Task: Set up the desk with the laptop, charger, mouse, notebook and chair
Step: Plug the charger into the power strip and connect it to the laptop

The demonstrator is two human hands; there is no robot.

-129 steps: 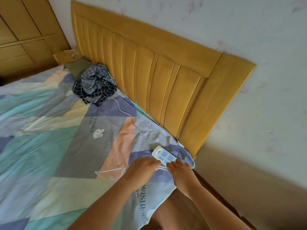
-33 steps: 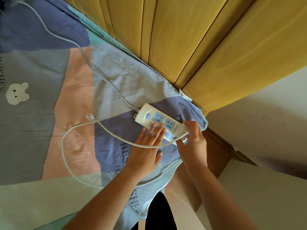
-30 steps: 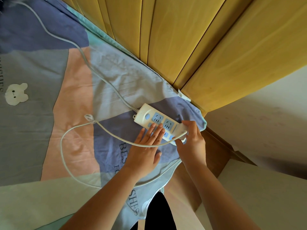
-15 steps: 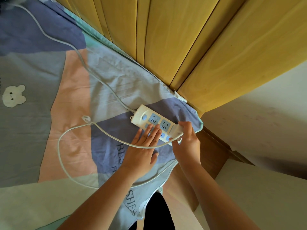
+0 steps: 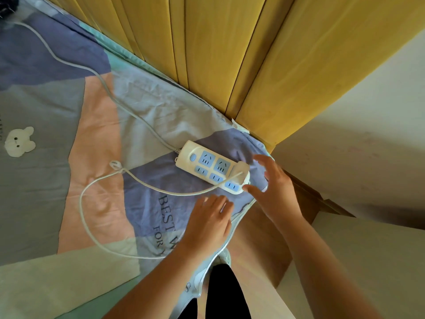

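A white power strip (image 5: 207, 165) with blue sockets lies on the bed's corner. A white charger plug (image 5: 240, 169) sits in its right end, and the charger's thin white cable (image 5: 92, 226) loops left across the bedsheet. My right hand (image 5: 273, 189) hovers just right of the plug, fingers spread, holding nothing. My left hand (image 5: 209, 224) rests flat on the sheet below the strip, a short way from it. The strip's own cord (image 5: 69, 63) runs off to the upper left.
The patchwork bedsheet (image 5: 57, 180) covers the bed. A yellow wooden headboard (image 5: 253, 54) stands behind the strip. The bed's wooden side rail (image 5: 305, 199) and the pale floor (image 5: 368, 249) lie to the right. My dark-trousered leg (image 5: 220, 293) stands by the bed edge.
Both hands have left the power strip. The left hand slid down off the sockets onto the sheet; the right hand let go of the plug and opened.
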